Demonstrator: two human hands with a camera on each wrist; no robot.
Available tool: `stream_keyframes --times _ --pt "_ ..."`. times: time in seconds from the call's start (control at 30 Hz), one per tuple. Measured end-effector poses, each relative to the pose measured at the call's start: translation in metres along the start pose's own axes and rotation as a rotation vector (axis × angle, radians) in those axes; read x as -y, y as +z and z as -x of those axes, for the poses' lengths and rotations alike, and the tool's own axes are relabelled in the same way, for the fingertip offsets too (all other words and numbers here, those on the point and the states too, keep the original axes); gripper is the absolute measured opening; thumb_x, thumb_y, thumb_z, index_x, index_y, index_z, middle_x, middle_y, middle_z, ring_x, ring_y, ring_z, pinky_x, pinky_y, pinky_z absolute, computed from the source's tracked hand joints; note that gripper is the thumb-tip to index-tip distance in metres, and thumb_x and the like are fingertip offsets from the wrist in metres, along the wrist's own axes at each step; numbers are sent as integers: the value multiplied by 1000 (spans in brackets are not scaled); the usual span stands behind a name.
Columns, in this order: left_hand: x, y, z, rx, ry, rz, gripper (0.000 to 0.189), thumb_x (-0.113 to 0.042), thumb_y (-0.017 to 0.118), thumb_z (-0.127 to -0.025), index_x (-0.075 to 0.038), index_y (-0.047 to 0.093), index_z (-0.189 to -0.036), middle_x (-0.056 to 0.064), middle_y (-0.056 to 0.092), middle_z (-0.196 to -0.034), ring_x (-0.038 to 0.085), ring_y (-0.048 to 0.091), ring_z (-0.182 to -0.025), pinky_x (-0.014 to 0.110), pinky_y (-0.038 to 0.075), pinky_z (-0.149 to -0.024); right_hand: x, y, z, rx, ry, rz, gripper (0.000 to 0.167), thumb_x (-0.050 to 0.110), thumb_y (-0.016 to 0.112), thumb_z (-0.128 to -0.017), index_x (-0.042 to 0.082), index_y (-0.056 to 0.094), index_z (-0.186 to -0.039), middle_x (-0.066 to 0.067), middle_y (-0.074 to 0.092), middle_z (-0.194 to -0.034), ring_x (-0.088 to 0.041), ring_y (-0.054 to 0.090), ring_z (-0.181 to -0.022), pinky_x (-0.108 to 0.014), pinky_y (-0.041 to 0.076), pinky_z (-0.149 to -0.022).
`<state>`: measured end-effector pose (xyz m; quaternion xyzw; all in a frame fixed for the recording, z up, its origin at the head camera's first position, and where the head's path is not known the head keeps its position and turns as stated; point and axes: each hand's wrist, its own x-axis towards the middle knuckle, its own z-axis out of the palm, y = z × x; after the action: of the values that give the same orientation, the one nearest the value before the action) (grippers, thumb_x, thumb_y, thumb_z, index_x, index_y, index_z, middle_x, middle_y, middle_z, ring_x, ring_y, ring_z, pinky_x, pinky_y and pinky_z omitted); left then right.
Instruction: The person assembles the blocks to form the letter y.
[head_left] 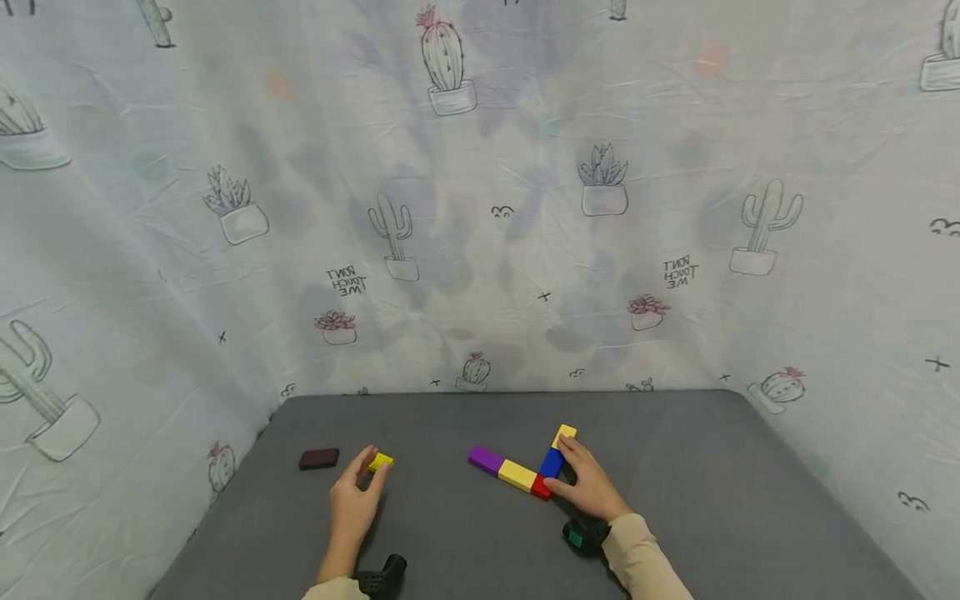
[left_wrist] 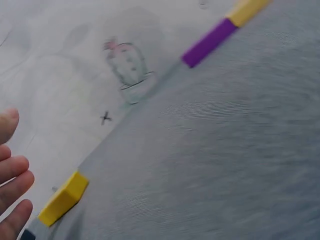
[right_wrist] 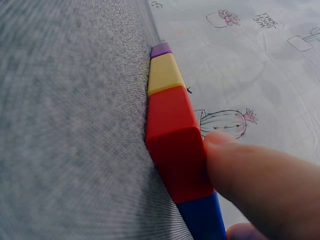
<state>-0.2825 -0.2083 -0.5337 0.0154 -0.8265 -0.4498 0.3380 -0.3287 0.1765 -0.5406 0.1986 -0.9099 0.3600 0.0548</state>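
My left hand [head_left: 354,498] reaches round a small bright yellow block [head_left: 381,462] on the grey table; in the left wrist view its fingertips [left_wrist: 20,185] stand apart from that yellow block [left_wrist: 64,199]. A bent row of blocks lies to the right: purple [head_left: 486,461], pale yellow [head_left: 517,476], red [head_left: 541,487], then blue [head_left: 552,464] and another pale yellow block [head_left: 564,434] angled away. My right hand [head_left: 591,485] rests along this angled arm. Its thumb [right_wrist: 245,165] touches the red block [right_wrist: 175,142], and the other fingers lie by the far yellow one.
A dark brown block [head_left: 318,458] lies left of my left hand. Grey cloth covers the table [head_left: 450,550], and a cactus-print curtain [head_left: 495,208] hangs behind its back edge and along both sides. Each wrist wears a black device [head_left: 585,536].
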Motion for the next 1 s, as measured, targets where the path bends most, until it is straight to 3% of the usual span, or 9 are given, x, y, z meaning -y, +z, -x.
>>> stream_keyframes --times 0.1,0.2,0.3,0.67,1.0 --pt "7 -8 -2 -12 -45 -28 44 -15 71 -86 0 59 -126 15 65 -120 32 61 -110 25 48 -90 -1 0 0 -6 -13 17 81 44 67 -84 -2 36 -144 -22 31 -150 -43 29 -138 -60 30 -108" --pt "12 -16 -3 5 -78 -53 49 -19 70 -87 1 55 -129 18 61 -125 35 57 -115 45 45 -95 -2 0 -1 -4 -17 27 81 44 66 -84 -2 36 -144 -22 31 -151 -42 29 -138 -60 30 -108" --pt "16 -23 -4 36 -96 -60 54 -21 69 -88 3 50 -133 23 56 -130 40 51 -120 53 41 -99 -2 -1 -1 -4 -19 15 81 44 67 -84 -2 37 -144 -22 31 -151 -43 28 -138 -61 29 -108" --pt "20 -31 -6 266 -242 -241 77 -39 64 -90 6 33 -143 31 38 -143 48 35 -132 59 32 -106 0 0 0 12 -17 38 81 45 66 -85 -3 37 -143 -22 31 -151 -42 29 -138 -60 30 -107" --pt "26 -30 -13 364 -196 -329 79 -43 63 -89 4 32 -145 31 34 -145 48 34 -132 61 31 -106 1 1 -1 12 1 27 82 45 67 -84 -3 35 -144 -23 31 -151 -43 28 -138 -61 29 -107"
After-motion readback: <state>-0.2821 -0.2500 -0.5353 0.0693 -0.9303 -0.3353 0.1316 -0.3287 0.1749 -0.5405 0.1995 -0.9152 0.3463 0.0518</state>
